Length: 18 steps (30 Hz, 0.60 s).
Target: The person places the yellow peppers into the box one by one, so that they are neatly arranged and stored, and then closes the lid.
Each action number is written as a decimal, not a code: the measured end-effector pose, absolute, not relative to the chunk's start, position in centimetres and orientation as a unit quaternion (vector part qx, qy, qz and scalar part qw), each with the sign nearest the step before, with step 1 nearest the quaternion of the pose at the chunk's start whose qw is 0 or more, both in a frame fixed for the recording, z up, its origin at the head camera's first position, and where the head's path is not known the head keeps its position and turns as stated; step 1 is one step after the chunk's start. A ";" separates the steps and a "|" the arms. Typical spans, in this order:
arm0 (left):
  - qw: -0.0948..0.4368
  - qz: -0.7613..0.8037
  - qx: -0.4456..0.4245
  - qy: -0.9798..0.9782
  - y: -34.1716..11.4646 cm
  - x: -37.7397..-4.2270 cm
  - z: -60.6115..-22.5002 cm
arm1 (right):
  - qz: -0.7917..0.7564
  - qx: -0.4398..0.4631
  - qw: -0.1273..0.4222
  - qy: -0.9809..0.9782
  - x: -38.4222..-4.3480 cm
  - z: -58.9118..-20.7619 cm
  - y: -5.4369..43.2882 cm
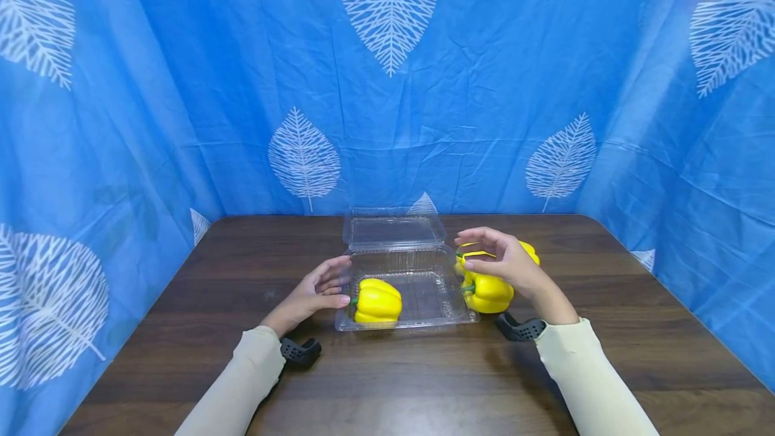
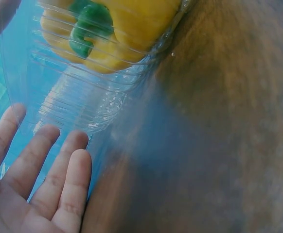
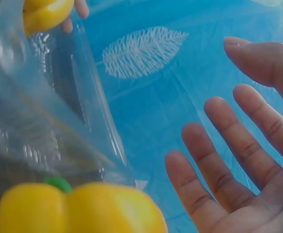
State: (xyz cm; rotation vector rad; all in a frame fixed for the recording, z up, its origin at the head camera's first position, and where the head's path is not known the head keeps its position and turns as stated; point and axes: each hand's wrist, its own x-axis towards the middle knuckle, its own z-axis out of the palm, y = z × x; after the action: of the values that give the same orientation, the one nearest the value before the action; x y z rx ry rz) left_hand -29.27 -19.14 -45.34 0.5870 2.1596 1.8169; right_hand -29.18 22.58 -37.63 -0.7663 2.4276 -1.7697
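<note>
A clear plastic clamshell box point(image 1: 424, 295) lies on the table with its lid point(image 1: 393, 229) folded back. Inside, at the left, sits a yellow bell pepper point(image 1: 379, 301), its green stem point(image 2: 90, 29) facing left. My left hand point(image 1: 317, 288) is at the box's left wall, fingers extended along it, the thumb near the stem. Just outside the right wall rests another yellow bell pepper point(image 1: 489, 293). More yellow pepper point(image 1: 529, 251) shows behind it, partly hidden by my right hand point(image 1: 505, 264). That hand hovers over these peppers, its fingers point(image 3: 229, 116) spread and holding nothing.
The dark wooden table point(image 1: 393, 389) extends around the box on all sides. Blue cloth point(image 1: 484, 73) with white leaf prints hangs behind the table and along both sides. Black bands point(image 1: 521, 328) are on both wrists.
</note>
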 end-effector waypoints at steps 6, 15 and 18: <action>0.130 0.626 0.193 0.744 -19.2 -29.3 -45.4 | -0.555 -0.241 -0.002 0.796 -29.4 -37.8 23.6; 0.131 0.628 0.188 0.744 -19.1 -29.3 -45.3 | -0.533 -0.229 -0.048 0.813 -29.5 -38.0 25.1; 0.131 0.627 0.189 0.744 -19.1 -29.3 -45.3 | -0.529 -0.227 -0.063 0.815 -29.7 -38.2 25.8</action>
State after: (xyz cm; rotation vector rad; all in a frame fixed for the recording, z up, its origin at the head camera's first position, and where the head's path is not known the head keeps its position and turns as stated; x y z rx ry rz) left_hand -29.30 -19.06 -45.30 0.5498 2.1623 1.8207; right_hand -29.71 25.80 -38.19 -0.7438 2.6690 -1.7306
